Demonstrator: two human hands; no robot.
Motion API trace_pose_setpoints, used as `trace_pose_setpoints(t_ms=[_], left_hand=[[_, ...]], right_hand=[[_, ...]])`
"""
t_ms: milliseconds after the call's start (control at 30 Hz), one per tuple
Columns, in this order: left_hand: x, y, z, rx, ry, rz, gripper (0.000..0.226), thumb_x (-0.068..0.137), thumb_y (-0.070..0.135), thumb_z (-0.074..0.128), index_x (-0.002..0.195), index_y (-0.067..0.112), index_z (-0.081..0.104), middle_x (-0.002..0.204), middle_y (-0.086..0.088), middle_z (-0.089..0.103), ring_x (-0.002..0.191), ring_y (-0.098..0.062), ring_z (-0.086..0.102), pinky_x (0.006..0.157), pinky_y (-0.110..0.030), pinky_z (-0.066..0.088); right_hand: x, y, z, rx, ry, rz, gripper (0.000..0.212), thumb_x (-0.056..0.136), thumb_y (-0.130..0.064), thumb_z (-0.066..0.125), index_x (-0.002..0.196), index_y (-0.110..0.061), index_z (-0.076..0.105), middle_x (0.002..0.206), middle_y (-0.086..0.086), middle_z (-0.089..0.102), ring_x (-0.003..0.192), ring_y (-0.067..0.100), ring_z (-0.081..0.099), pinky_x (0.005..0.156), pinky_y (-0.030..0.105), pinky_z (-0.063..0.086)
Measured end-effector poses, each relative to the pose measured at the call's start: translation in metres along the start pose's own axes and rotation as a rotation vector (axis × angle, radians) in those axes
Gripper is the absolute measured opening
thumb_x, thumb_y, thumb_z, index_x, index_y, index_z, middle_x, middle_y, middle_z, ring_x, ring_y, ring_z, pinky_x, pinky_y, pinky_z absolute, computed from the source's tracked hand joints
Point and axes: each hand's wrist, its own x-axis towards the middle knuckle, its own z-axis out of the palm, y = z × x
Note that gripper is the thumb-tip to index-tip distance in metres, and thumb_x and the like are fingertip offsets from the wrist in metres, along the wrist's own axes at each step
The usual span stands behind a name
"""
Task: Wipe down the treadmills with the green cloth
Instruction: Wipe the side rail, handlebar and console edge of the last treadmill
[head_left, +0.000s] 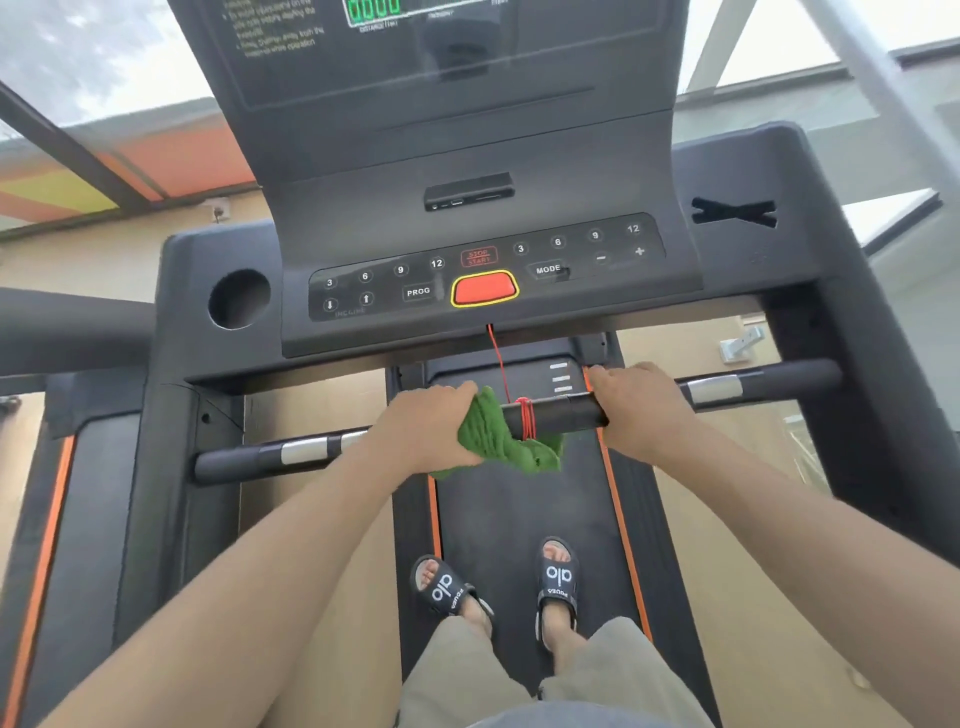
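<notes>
- At six o'clock, nearest the camera, two feet in sandals (498, 587) stand on the belt (524, 504) of the treadmill (483, 140).
- Just beyond, at the centre, the bar (556, 414) runs from nine to three o'clock, with a red cord (525, 415) wound round its middle.
- The left hand (423, 431) has its grip curled round the cloth (498, 441), which is bunched over the bar at the hand's three o'clock side; loose folds hang below the bar.
- The right hand (641, 405) has its grip wrapped on the bare bar, holding only the bar, at three o'clock of the cord.
- The cloth looks soft, light and limp, so it should mould round the bar; I judge it best held as a bunch in the palm and slid along, though the wound cord may snag it.
- Farther, at twelve o'clock, the panel (488, 270) carries its buttons and a red key (484, 288).
- At ten o'clock a round cup hole (239, 299) shows dark; I cannot tell whether anything is in it.
- At two o'clock a slotted pocket (733, 212) is likewise too dark to read.
</notes>
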Motion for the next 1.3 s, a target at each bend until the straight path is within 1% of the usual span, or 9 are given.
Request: trace_pose_setpoints(t_ms=[133, 267, 400, 533, 633, 800, 967, 1133, 1300], left_hand=[[0.031, 0.051, -0.004, 0.014, -0.050, -0.001, 0.058, 0.069, 0.057, 0.075, 0.097, 0.018, 0.042, 0.093, 0.000, 0.060, 0.090, -0.027, 0.063, 0.071, -0.037, 0.050], [0.044, 0.061, -0.018, -0.119, -0.233, -0.118, 0.070, 0.061, 0.075, 0.075, 0.095, 0.018, 0.052, 0.090, 0.003, 0.060, 0.083, -0.021, 0.060, 0.066, -0.035, 0.046], [0.025, 0.060, -0.011, 0.048, -0.110, -0.012, 0.061, 0.082, 0.066, 0.067, 0.111, 0.016, 0.047, 0.102, -0.001, 0.060, 0.093, -0.025, 0.060, 0.072, -0.040, 0.048], [0.003, 0.053, -0.024, 0.217, -0.039, 0.061, 0.043, 0.099, 0.042, 0.055, 0.132, 0.017, 0.043, 0.117, -0.002, 0.061, 0.105, -0.026, 0.062, 0.080, -0.042, 0.053], [-0.004, 0.054, -0.053, 0.190, 0.052, 0.073, 0.029, 0.097, 0.030, 0.053, 0.126, 0.025, 0.049, 0.108, 0.004, 0.065, 0.101, -0.026, 0.066, 0.080, -0.040, 0.052], [0.021, 0.088, -0.089, -0.140, 0.194, 0.056, 0.034, 0.093, 0.040, 0.062, 0.121, 0.025, 0.051, 0.109, 0.001, 0.067, 0.102, -0.030, 0.063, 0.081, -0.044, 0.050], [0.075, 0.158, -0.021, 0.084, 0.019, 0.095, 0.059, 0.080, 0.065, 0.067, 0.110, 0.017, 0.049, 0.110, -0.004, 0.066, 0.103, -0.031, 0.065, 0.072, -0.038, 0.045], [0.099, 0.183, -0.008, 0.197, 0.186, 0.109, 0.045, 0.085, 0.054, 0.062, 0.108, 0.015, 0.054, 0.100, -0.004, 0.068, 0.092, -0.030, 0.068, 0.063, -0.034, 0.037], [0.082, 0.137, -0.016, 0.083, 0.041, 0.170, 0.043, 0.075, 0.051, 0.068, 0.104, 0.024, 0.051, 0.098, 0.005, 0.063, 0.094, -0.026, 0.066, 0.066, -0.035, 0.045]], right_hand=[[0.005, -0.003, 0.001, 0.054, -0.021, -0.007, 0.024, 0.078, -0.024, 0.060, 0.100, -0.023, 0.052, 0.093, -0.001, 0.067, 0.090, 0.026, 0.066, 0.071, 0.034, 0.036], [0.006, -0.005, -0.001, 0.051, -0.003, -0.016, 0.018, 0.078, -0.027, 0.061, 0.090, -0.025, 0.048, 0.089, -0.004, 0.067, 0.087, 0.025, 0.066, 0.066, 0.031, 0.032], [0.002, 0.000, -0.003, 0.092, -0.023, -0.027, 0.022, 0.077, -0.021, 0.060, 0.097, -0.021, 0.049, 0.087, -0.002, 0.066, 0.087, 0.027, 0.066, 0.068, 0.033, 0.032], [-0.003, 0.009, 0.000, 0.125, -0.013, -0.078, 0.043, 0.072, -0.018, 0.062, 0.113, -0.019, 0.050, 0.103, 0.000, 0.065, 0.102, 0.028, 0.061, 0.098, 0.039, 0.037], [-0.016, 0.033, -0.001, 0.051, -0.017, -0.022, 0.069, 0.071, -0.027, 0.066, 0.135, -0.022, 0.042, 0.115, 0.002, 0.062, 0.115, 0.030, 0.055, 0.117, 0.053, 0.018], [-0.032, 0.092, -0.002, 0.047, -0.084, 0.143, 0.055, 0.072, -0.030, 0.064, 0.123, -0.021, 0.044, 0.113, 0.001, 0.064, 0.110, 0.029, 0.058, 0.107, 0.050, 0.030], [-0.027, 0.090, 0.010, 0.080, -0.035, 0.157, 0.049, 0.075, -0.031, 0.063, 0.122, -0.023, 0.050, 0.110, -0.002, 0.065, 0.106, 0.028, 0.061, 0.092, 0.040, 0.038], [-0.023, 0.092, 0.012, 0.063, -0.008, 0.169, 0.035, 0.077, -0.026, 0.064, 0.110, -0.024, 0.054, 0.101, -0.003, 0.067, 0.097, 0.026, 0.064, 0.081, 0.038, 0.035], [-0.026, 0.095, 0.009, 0.075, -0.020, 0.144, 0.047, 0.072, -0.018, 0.064, 0.116, -0.021, 0.049, 0.103, -0.003, 0.067, 0.100, 0.027, 0.063, 0.082, 0.037, 0.035]])
